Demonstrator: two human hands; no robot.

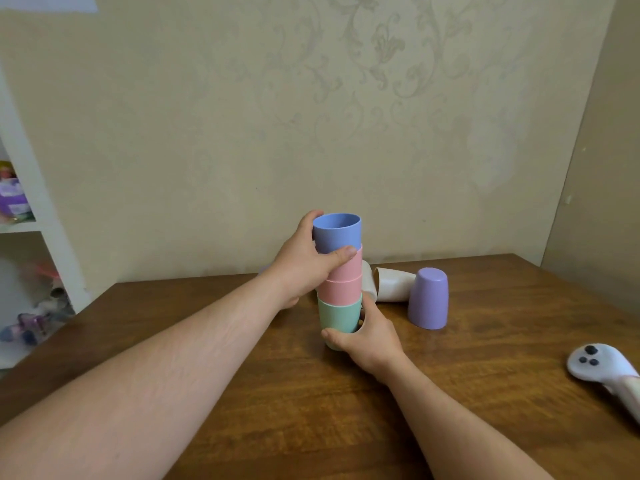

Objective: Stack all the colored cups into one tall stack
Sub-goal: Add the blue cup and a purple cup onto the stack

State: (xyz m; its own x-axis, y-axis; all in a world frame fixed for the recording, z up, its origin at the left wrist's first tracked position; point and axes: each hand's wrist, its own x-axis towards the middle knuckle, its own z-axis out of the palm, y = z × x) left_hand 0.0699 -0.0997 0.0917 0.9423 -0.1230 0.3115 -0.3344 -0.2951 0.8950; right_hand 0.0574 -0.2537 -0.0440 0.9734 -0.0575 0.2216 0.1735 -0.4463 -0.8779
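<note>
stack (340,275): four cups nested open end up, near the table's middle; bottom to top green cup (337,317), two pink cups (343,282), blue cup (337,232)
left hand (304,268): wrapped round the upper stack from the left, thumb across the front at the blue/pink seam, fingers curled behind the blue cup
right hand (367,336): clasping the green cup at the base from the right, thumb under the front lower edge
base: hidden by the right hand, can't tell if it's resting on the table (277,410) or lifted
purple cup (428,297): upside down on the table, right of the stack, not touching it
white cup (393,284): on its side behind, between stack and purple cup; looks like a second white one (369,280) mostly hidden by the stack
controller (602,367): white, dark buttons, near the right table edge, well apart from the cups
shelves (20,216): far left, blurred clutter
</note>
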